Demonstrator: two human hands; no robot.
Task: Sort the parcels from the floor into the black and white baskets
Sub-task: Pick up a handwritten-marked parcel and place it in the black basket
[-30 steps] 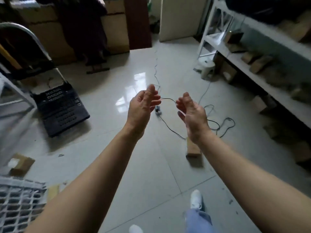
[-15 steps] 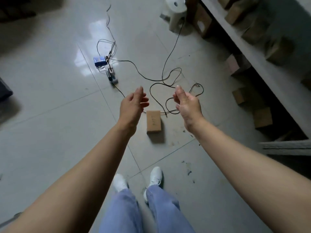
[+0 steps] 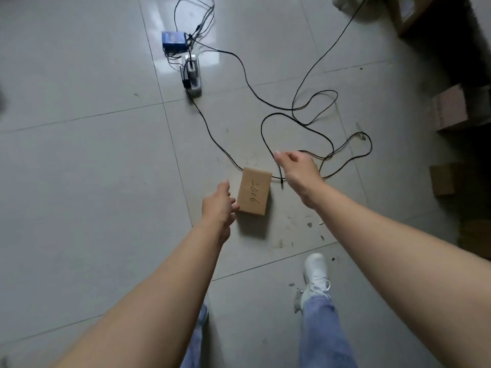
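Observation:
A small brown cardboard parcel [image 3: 253,191] with black handwriting on top lies flat on the grey tiled floor. My left hand [image 3: 218,205] is stretched out just left of it, fingers relaxed, fingertips close to its lower left edge. My right hand [image 3: 297,170] hovers just right of the parcel's far end, fingers loosely bent, holding nothing. Neither basket is in view.
A black cable [image 3: 300,120] loops over the floor behind and right of the parcel, running to a power strip [image 3: 192,75] and a blue box [image 3: 174,41]. More brown parcels [image 3: 450,107] sit at the dark right edge. My white shoe [image 3: 316,272] stands below the parcel.
The view tilted down and closer to the floor. Both hands dropped toward the parcel, which now lies between them and looks larger. The black basket went out of view.

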